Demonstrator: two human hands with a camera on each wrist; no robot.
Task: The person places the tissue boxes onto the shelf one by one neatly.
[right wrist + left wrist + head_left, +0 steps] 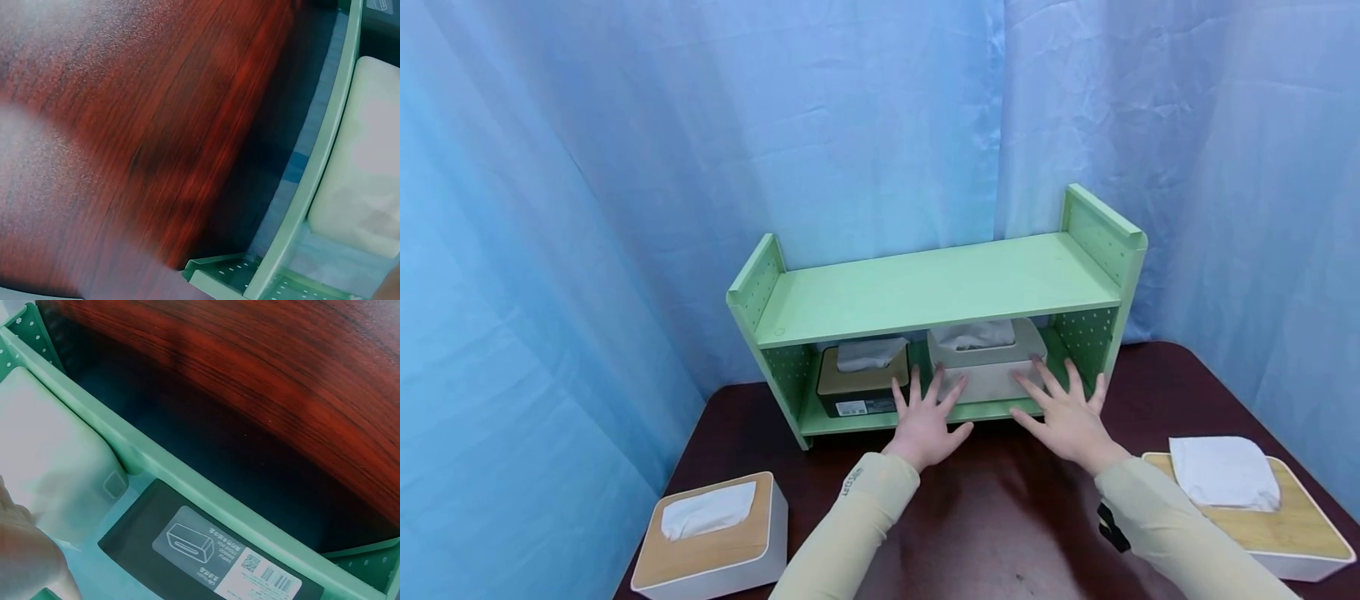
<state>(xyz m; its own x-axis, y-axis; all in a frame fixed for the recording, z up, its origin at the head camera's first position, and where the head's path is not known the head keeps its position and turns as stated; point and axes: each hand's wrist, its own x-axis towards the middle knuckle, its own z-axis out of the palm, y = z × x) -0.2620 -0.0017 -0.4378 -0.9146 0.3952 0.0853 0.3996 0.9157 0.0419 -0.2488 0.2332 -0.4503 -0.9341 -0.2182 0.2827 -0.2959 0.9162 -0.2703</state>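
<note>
A grey-and-white tissue box with a tissue sticking out stands on the lower level of a green two-tier shelf. My left hand, fingers spread and straight, reaches toward its left front. On the other side my right hand spreads its fingers before the box's right front. Whether the fingertips touch the box, I cannot tell. Left of it sits a black tissue box with a gold-brown lid; its printed label shows in the left wrist view. Neither hand holds anything.
A white tissue box with a wooden lid stands at the table's left front. Another wooden-lidded tissue box is at the right, partly behind my right sleeve. Dark red-brown table lies below; blue curtains hang behind the shelf.
</note>
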